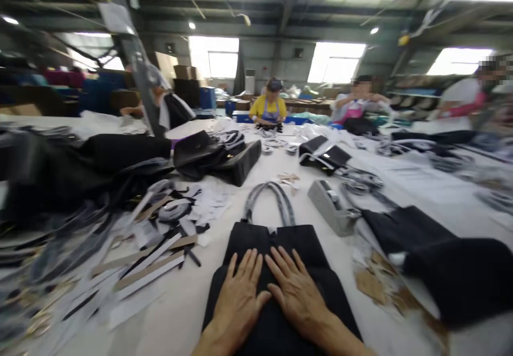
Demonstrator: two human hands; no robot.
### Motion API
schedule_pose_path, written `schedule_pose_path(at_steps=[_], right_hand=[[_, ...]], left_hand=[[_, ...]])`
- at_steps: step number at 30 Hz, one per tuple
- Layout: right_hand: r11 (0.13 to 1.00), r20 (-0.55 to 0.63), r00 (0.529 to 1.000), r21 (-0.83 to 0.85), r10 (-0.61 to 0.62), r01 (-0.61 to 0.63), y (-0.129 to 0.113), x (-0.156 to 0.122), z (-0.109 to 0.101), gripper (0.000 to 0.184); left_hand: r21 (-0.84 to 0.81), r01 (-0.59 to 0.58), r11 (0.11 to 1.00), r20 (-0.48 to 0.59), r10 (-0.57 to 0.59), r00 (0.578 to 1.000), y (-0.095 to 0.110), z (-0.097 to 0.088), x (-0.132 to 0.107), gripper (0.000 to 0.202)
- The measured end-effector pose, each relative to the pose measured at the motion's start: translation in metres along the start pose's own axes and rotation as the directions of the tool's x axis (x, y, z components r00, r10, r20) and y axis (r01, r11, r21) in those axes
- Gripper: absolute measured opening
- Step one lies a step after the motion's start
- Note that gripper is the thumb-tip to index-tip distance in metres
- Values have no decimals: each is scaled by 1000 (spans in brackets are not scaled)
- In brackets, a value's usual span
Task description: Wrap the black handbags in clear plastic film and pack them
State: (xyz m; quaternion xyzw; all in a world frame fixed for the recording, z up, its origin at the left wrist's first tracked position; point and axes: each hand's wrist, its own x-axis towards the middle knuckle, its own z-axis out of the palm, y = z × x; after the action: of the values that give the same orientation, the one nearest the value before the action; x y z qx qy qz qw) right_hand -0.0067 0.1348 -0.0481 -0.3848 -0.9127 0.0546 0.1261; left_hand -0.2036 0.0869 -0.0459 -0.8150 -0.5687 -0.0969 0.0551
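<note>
A black handbag (276, 238) lies flat on the white table in front of me, its looped handles (267, 187) wrapped in a clear or grey covering and pointing away. My left hand (242, 292) rests palm down on the bag's left half, fingers stretched forward. Beside it, my right hand (296, 289) lies flat on the right half, fingers spread. The two thumbs nearly meet at the bag's middle. Nothing is held in either hand; both press or rest on the black surface. My forearms hide part of the bag's near end.
Paper and brown strips (156, 262) litter the left, beside dark material (80, 169). A grey tape dispenser (332, 206) stands to the right, near black pieces (441, 260). More black bags (216, 155) lie farther back. Several people work across the room, one in a yellow top (269, 107).
</note>
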Motion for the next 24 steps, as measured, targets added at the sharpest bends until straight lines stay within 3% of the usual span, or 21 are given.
schedule_pose_path(at_steps=[6, 12, 18, 24], right_hand=[[991, 105, 992, 112, 63, -74, -9, 4, -26, 61], [982, 119, 993, 190, -6, -17, -7, 2, -47, 62], [972, 91, 993, 230, -71, 49, -1, 1, -47, 63], [973, 45, 999, 232, -31, 20, 6, 2, -59, 64]], left_hand=[[120, -60, 991, -233, 87, 968, -17, 30, -1, 49], [186, -109, 976, -220, 150, 964, -19, 37, -12, 46], [239, -99, 966, -193, 147, 970, -21, 54, -20, 48], [299, -100, 949, -303, 194, 933, -14, 41, -15, 48]])
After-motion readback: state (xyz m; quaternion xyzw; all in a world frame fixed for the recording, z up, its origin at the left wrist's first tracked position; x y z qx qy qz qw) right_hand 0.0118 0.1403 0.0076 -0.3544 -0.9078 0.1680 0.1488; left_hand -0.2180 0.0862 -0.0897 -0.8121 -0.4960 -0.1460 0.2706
